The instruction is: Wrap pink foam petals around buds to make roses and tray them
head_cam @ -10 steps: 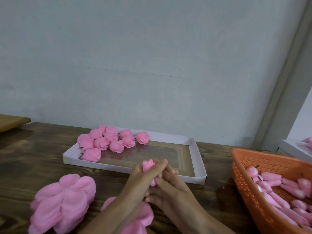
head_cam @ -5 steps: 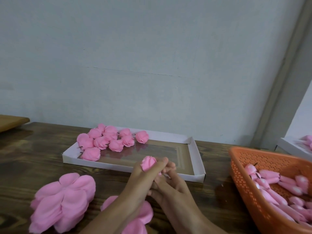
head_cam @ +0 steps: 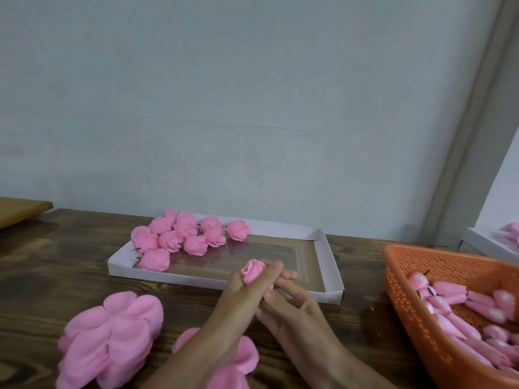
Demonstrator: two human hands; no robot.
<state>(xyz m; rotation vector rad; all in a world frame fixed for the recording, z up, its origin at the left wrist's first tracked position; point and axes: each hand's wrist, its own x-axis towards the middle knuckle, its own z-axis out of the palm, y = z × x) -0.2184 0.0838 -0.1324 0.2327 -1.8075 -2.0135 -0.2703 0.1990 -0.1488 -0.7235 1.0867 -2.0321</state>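
1. The rose (head_cam: 252, 270) is held up off the counter (head_cam: 56, 276), just in front of the near wall of the white cardboard tray (head_cam: 329, 265).
2. The left hand (head_cam: 241, 293) is clamped on the rose - thumb on one side, fingers curled round the other. Only the top of the rose peeks out.
3. The right hand (head_cam: 289, 307) sits close by, at 4 o'clock from the rose. Its fingers bend toward the bottom of the rose, but the left hand hides the tips. I cannot tell if they pinch anything.
4. At 11 o'clock from the hands, the finished roses (head_cam: 182, 237) sit bunched in the far left part of the tray.
5. At 8 o'clock a pile of flat foam petals (head_cam: 112, 341) lies on the counter. At 3 o'clock an orange basket (head_cam: 407, 276) holds the buds (head_cam: 449, 290).
6. The rose looks very light and soft. I think foam like this squashes easily and wants to spring back, so the petals could pop open if the grip lets go too soon.
7. The best place to hold looks to be low down, at the bottom where the petals meet - not the puffy top, which would crush.
8. The wrap looks nearly done. I think the next job is to set this rose in the tray beside the others.
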